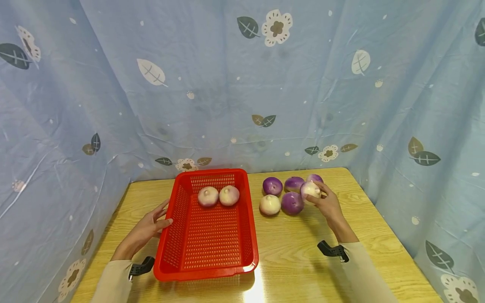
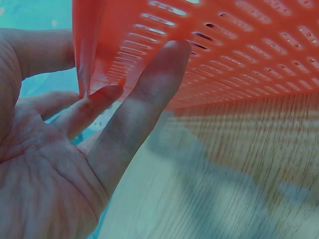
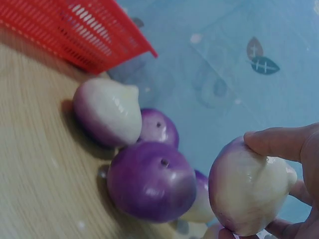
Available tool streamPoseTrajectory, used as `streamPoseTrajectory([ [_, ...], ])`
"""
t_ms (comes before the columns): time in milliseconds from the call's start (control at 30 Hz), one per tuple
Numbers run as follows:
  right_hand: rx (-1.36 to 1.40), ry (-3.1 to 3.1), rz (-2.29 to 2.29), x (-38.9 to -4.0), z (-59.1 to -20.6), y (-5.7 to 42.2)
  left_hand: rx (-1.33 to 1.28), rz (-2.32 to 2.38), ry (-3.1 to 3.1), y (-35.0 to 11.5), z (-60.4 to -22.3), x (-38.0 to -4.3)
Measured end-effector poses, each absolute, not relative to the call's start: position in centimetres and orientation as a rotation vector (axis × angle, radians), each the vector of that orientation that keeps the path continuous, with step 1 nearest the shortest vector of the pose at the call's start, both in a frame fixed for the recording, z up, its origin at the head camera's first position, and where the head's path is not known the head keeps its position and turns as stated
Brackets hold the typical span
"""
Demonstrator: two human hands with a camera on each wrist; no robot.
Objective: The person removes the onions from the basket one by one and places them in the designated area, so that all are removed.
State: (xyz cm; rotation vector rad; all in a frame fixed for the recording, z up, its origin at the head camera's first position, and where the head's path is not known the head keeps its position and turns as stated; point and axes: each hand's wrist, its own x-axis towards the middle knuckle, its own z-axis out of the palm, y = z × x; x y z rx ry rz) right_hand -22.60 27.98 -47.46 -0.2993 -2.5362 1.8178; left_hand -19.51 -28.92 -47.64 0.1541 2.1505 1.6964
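My right hand (image 1: 329, 205) holds a white-and-purple turnip (image 3: 251, 191) between thumb and fingers, raised over the other turnips. Beneath and beside it, several more lie grouped on the table, among them a purple-side-up turnip (image 1: 292, 203) and a white-side-up turnip (image 1: 270, 205). At the left stands a red plastic basket (image 1: 251, 227) with slotted walls. My left hand (image 1: 149, 227) grips its left rim, thumb over the edge and fingers (image 2: 144, 109) along the outer wall. Inside the basket, near its far end, sit two pale turnips, a left one (image 1: 208, 196) and a right one (image 1: 229, 195).
A light wooden table (image 1: 291, 261) carries everything. Behind it and along both sides hangs a blue curtain (image 1: 212, 105) with leaf and flower prints. Black straps with small mounts circle both wrists.
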Motion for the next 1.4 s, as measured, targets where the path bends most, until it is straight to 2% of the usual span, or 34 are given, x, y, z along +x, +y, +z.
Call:
streamPoseTrajectory([
  [633,-0.469,-2.626,1.642,-23.6,-50.1,29.7,0.163,1.703,2.140,-28.8,-47.6,-19.8],
  [1000,-0.448,-2.709,1.587,-23.6,-51.7,30.2,0.154,1.706,2.136,-28.7,-47.7,-19.5],
  [1400,-0.424,-2.716,1.528,-23.6,-51.0,29.9,0.172,1.700,2.142,-28.9,-47.5,-19.5],
])
